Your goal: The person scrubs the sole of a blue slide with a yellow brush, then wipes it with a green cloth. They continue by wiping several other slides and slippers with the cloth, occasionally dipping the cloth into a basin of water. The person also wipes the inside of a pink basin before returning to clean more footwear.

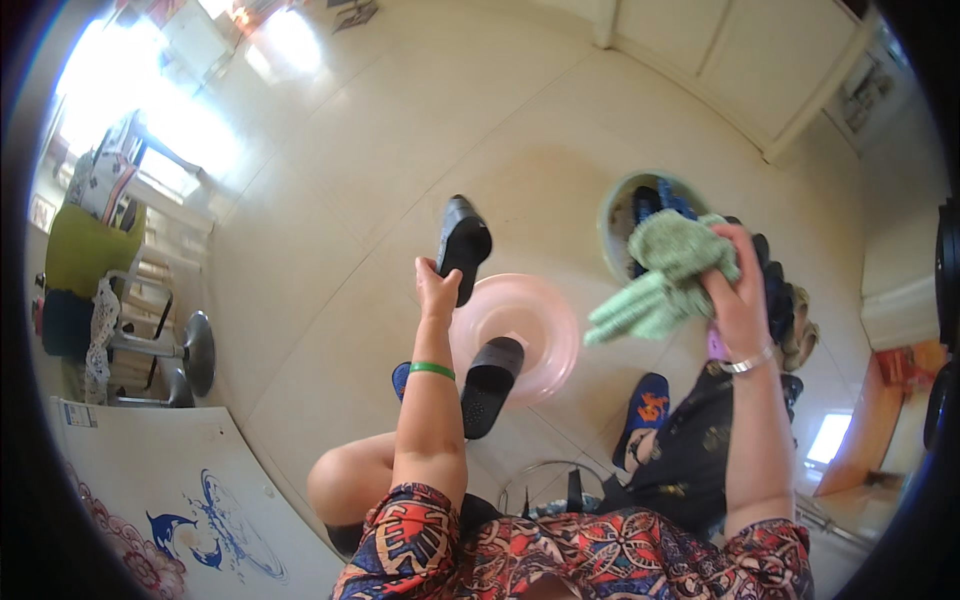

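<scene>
My left hand (439,283) grips a black slide sandal with a grey strap (466,244), raised beside a pink plastic basin (559,315). A second black slide sandal (491,386) rests across the near rim of that basin. My right hand (739,296) is closed around a bunched, light green cloth (667,277). The cloth hangs in front of a pale green tub (615,195) and hides part of it. Dark and blue items (667,195) are inside the tub; I cannot tell exactly what they are.
Several shoes (784,307) stand in a row beyond my right hand. A blue slipper with an orange design (645,412) is on my foot. A white cabinet with dolphin decals (180,495) fills the lower left, near a metal-based stool (199,352). White cupboards (720,60) line the far side.
</scene>
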Demonstrator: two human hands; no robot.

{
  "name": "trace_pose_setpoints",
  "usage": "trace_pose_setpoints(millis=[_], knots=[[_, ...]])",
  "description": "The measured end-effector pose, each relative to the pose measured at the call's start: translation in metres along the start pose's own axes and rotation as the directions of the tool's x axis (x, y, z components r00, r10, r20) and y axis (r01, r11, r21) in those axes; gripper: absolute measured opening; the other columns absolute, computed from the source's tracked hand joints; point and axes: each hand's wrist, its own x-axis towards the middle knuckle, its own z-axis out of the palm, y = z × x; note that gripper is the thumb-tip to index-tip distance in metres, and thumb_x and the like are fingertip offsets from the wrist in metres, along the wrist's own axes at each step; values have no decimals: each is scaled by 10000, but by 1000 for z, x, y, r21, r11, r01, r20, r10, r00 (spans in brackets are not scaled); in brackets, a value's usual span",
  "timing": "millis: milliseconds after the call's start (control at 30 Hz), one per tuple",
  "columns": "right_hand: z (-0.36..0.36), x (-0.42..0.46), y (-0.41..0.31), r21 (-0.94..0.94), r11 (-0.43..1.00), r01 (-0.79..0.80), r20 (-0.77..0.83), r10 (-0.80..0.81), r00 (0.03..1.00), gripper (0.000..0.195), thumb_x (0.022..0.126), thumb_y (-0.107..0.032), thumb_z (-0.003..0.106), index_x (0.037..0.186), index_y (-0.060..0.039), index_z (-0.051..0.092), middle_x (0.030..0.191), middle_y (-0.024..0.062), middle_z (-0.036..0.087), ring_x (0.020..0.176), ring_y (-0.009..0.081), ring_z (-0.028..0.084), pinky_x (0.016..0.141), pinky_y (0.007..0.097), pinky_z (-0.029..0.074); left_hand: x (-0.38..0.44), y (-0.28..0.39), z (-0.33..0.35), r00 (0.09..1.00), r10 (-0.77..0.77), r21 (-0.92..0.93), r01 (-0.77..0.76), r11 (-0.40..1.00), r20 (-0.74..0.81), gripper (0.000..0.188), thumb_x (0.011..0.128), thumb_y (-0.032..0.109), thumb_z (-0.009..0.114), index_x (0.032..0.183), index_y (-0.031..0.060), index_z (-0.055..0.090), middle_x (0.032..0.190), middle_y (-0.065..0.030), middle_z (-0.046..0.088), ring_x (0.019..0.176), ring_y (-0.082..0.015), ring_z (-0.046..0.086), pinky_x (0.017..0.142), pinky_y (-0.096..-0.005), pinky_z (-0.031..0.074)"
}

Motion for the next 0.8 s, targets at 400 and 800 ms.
trace_pose_setpoints(millis=[400, 800], knots=[[-50, -29, 23, 544, 785, -297, 246, 189, 951, 188, 898, -30, 494, 1065, -106, 537, 961, 17, 599, 893, 106, 574, 760, 266, 476, -185, 177, -56, 747, 145, -390, 163, 906, 649, 291, 698, -57, 589, 935, 51, 459, 791, -75, 573, 711, -133, 571, 608, -238, 454], [-32, -74, 75, 213, 976, 52, -21, -49, 999, 438, 761, 40, 548, 1197, -1, 555, 1066, 73, 660, 1031, 209, 613, 934, 319, 451, -214, 190, -100, 480, 336, -506, 285, 814, 811, 356, 653, -43, 627, 949, 62, 459, 907, -75, 599, 859, -147, 617, 755, -260, 515]])
